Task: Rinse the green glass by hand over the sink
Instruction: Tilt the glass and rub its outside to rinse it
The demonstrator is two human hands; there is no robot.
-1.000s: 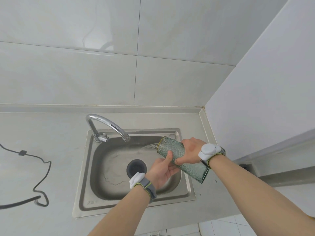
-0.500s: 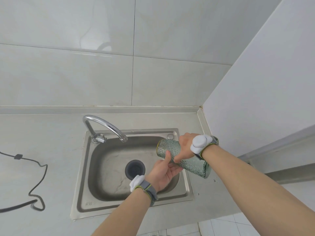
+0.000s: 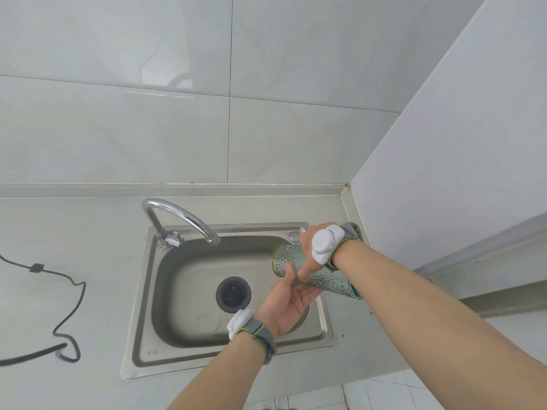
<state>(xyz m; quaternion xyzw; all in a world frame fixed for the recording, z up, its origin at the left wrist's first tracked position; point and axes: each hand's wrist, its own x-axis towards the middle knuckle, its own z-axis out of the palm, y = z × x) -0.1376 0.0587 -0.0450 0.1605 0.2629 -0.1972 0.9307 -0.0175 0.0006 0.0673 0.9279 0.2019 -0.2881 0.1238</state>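
Note:
The green glass point(image 3: 288, 258), tall with a textured surface, lies nearly on its side over the right part of the steel sink point(image 3: 189, 276), mouth toward the tap. My right hand point(image 3: 307, 253) grips it from above around the middle. Underneath, my left hand point(image 3: 288, 303) cups it palm up, thumb against the wall near the rim. The base of the glass sticks out past the sink's right rim. No water runs from the chrome tap point(image 3: 189, 220), whose spout ends left of the glass mouth. Both wrists carry white trackers on grey straps.
A black cable point(image 3: 68, 303) snakes over the counter left of the sink. The drain point(image 3: 233, 293) sits mid-basin. A tiled wall stands behind, and a white side wall point(image 3: 444, 173) closes in on the right, close to my right forearm.
Water was pouring out of the glass mouth a second ago; none shows now. The glass has tipped flatter and my right hand has rolled further over its top.

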